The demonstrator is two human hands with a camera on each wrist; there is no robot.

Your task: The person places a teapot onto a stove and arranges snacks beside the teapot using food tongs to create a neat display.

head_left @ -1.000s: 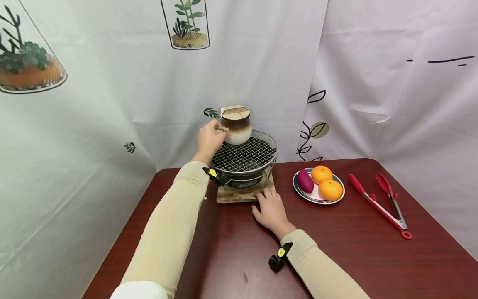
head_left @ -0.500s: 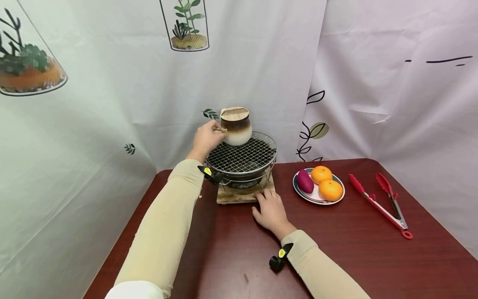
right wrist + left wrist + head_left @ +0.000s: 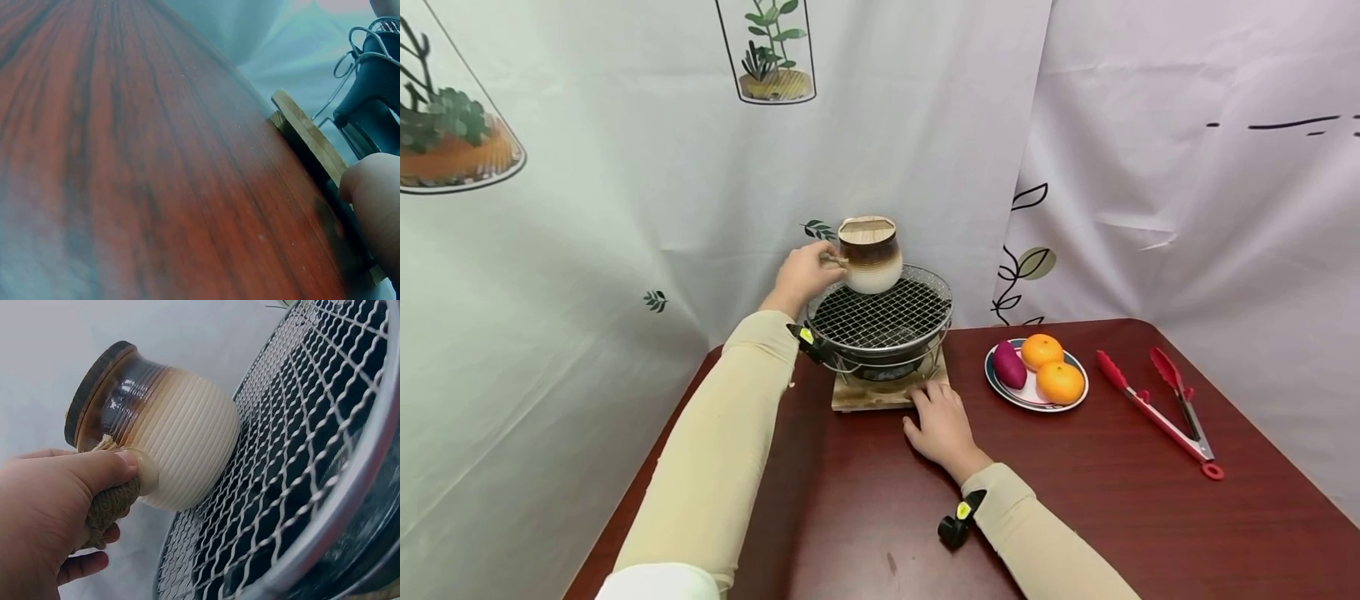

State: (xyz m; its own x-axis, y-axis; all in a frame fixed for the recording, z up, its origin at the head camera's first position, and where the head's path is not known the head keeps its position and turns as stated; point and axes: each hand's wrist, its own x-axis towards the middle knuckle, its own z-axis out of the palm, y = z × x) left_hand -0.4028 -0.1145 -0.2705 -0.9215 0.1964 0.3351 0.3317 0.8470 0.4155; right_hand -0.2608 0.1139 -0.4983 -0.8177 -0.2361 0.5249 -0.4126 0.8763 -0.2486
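Note:
A ceramic pot (image 3: 871, 265), glazed brown above and ribbed cream below, is over the back left of the round wire grill rack (image 3: 895, 321). Its flat wooden lid (image 3: 867, 231) is on. My left hand (image 3: 801, 273) grips the pot's twine-wrapped side handle (image 3: 111, 506), thumb along the top and fingertips curled underneath. In the left wrist view the pot's bottom edge meets the mesh. Under the grill is a wooden base (image 3: 872, 395). My right hand (image 3: 942, 423) rests at the front right edge of that base, fingers relaxed and thumb out to the left.
Right of the grill, a plate (image 3: 1024, 404) holds two oranges (image 3: 1060, 383) and a purple oval item (image 3: 1009, 365). Red-tipped tongs (image 3: 1172, 429) lie spread farther right on the dark red table (image 3: 1075, 517). A printed cloth (image 3: 925, 125) hangs close behind.
My left hand and forearm have swung a little left, still gripping the handle. The pot keeps about the same place over the rack. The right hand stays on the base; the head view shifts slightly.

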